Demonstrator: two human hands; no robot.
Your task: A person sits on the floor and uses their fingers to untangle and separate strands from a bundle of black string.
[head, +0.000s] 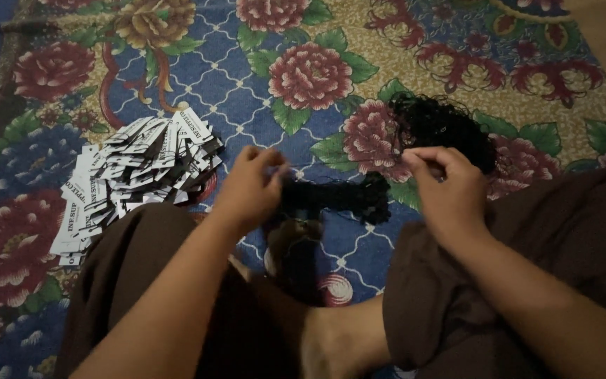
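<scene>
Above the bare foot (338,337) and brown-clad knees, the left hand (247,186) and right hand (447,189), well apart, each pinch an end of a thin black thread (348,163) stretched crosswise between them, over a black thread bundle (338,196).

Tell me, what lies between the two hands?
Head view: a dark bundle of cords on the floral mat lies between the left hand and right hand.
</scene>
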